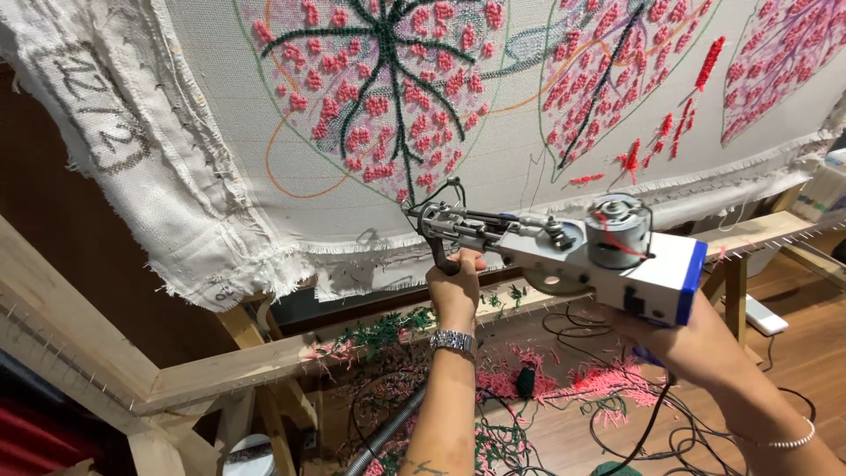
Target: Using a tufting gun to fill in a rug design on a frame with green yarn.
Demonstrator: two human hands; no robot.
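Note:
A white tufting gun [564, 251] with a blue end cap and a round motor on top points left at a stretched white cloth [220, 159]. My left hand [456, 284] grips the gun's front handle, a metal watch on its wrist. My right hand [679, 339] holds the rear grip under the gun body, mostly hidden by it. Red yarn runs across the motor. The cloth carries leaf shapes [388, 88] tufted in pink with dark green veins, outlined in orange and green.
A wooden frame [220, 370] with nail strips holds the cloth. Pink and green yarn scraps [529, 383] and black cables litter the wood floor below. A grey hose [388, 432] lies at the bottom. A white power strip [765, 316] sits at right.

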